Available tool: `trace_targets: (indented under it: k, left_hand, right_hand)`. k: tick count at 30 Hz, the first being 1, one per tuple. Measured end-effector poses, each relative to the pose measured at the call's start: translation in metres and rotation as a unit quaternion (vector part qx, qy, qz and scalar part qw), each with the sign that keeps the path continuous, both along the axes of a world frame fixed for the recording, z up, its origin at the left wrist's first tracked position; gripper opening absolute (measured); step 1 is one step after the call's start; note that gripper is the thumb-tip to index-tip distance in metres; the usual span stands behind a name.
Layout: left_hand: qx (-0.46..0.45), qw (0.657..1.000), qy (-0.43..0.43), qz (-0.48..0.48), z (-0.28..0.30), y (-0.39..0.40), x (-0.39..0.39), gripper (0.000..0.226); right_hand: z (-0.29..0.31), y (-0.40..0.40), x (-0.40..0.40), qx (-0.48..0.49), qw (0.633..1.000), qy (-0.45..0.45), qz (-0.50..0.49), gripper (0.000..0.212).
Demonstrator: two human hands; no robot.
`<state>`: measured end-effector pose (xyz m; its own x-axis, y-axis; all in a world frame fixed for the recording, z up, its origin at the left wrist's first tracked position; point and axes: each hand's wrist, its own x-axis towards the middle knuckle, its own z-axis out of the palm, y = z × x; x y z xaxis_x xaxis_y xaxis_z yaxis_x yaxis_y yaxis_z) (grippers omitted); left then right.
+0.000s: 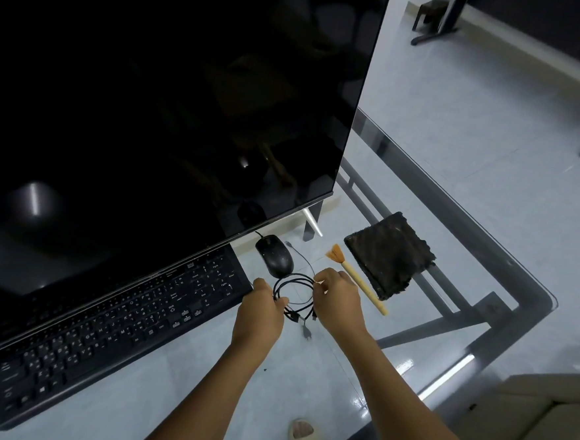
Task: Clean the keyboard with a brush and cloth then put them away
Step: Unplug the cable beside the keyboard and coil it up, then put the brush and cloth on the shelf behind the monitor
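Keyboard first: a long black plastic keyboard [116,324] lies flat on the glass-topped table [355,389], half tucked under the lower edge of a big dark monitor [159,100]. Its long axis runs on a diagonal, from near-left up toward the far-right, where its end stops just beside a black computer mouse [274,256].

In the head view, both hands meet over a coiled bundle of thin black cables [293,297] between the keyboard's far end and the cleaning tools. The left hand [261,309] has its fingers curled round the near side of the coil, clamped on it. The right hand [336,300] pinches the coil's far side at the fingertips, where a small pale tie seems to sit, though it is too small to be sure.

Just beside the right hand lies a tan wooden-handled brush [358,279], its orange bristles fanned toward the monitor and its handle pointing back toward the person. Touching or nearly touching it on the right, a dark fuzzy square cloth [390,256] lies flat. Neither tool is in hand.

The step looks like tidying the cables aside. To do it well, keep the loops gathered in the left hand, secure them with the right, and set the bundle clear of the keys so that the brush can sweep along the rows unhindered.
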<state>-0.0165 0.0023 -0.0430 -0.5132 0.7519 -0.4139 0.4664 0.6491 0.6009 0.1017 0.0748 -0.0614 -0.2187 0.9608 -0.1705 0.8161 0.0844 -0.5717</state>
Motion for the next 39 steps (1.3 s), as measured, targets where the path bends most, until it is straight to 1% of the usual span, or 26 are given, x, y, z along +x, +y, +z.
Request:
trace_targets:
  k: [4, 9, 12, 15, 18, 21, 24, 28, 30, 34, 37, 39]
  left_hand:
    - [0.007, 1.0, 0.009, -0.008, 0.007, -0.004, -0.002, 0.03]
    - [0.009, 0.997, 0.077, -0.026, 0.019, -0.008, -0.008, 0.034]
    - [0.03, 0.996, 0.08, -0.034, 0.029, -0.008, -0.005, 0.031]
    - [0.055, 0.994, 0.078, -0.06, 0.045, 0.001, 0.006, 0.022]
    - [0.038, 0.99, 0.089, -0.1, 0.057, 0.019, 0.022, 0.021]
    - [0.01, 0.991, 0.073, -0.108, 0.059, 0.045, 0.045, 0.023]
    - [-0.024, 0.992, 0.07, -0.1, 0.054, 0.075, 0.069, 0.028]
    - [-0.076, 0.995, 0.051, -0.051, 0.035, 0.113, 0.093, 0.043]
    - [-0.087, 0.995, 0.034, -0.03, 0.025, 0.123, 0.099, 0.046]
    - [-0.091, 0.995, 0.045, -0.003, 0.009, 0.136, 0.107, 0.036]
    - [-0.118, 0.992, 0.026, 0.03, 0.008, 0.142, 0.112, 0.028]
    - [-0.128, 0.991, 0.02, 0.033, 0.013, 0.142, 0.114, 0.021]
  right_hand:
    - [0.004, -0.003, 0.0, -0.001, 1.0, 0.009, -0.002, 0.017]
    - [0.014, -0.005, 0.002, 0.011, 1.0, 0.011, -0.002, 0.021]
    - [0.025, -0.004, 0.015, 0.037, 0.999, 0.032, -0.006, 0.023]
    - [0.042, 0.014, 0.036, 0.054, 0.998, 0.038, -0.021, 0.023]
    - [0.06, 0.044, 0.064, 0.058, 0.997, 0.026, -0.038, 0.025]
    - [0.069, 0.078, 0.089, 0.035, 0.999, -0.022, -0.034, 0.033]
    - [0.071, 0.11, 0.106, 0.008, 0.998, -0.066, -0.015, 0.037]
    - [0.059, 0.144, 0.119, -0.006, 0.992, -0.121, 0.03, 0.043]
    - [0.051, 0.154, 0.121, -0.013, 0.989, -0.143, 0.039, 0.048]
    - [0.037, 0.165, 0.12, -0.023, 0.986, -0.162, 0.012, 0.056]
    - [0.03, 0.173, 0.122, -0.1, 0.987, -0.128, 0.003, 0.045]
    - [0.033, 0.178, 0.124, -0.137, 0.984, -0.104, 0.037, 0.034]
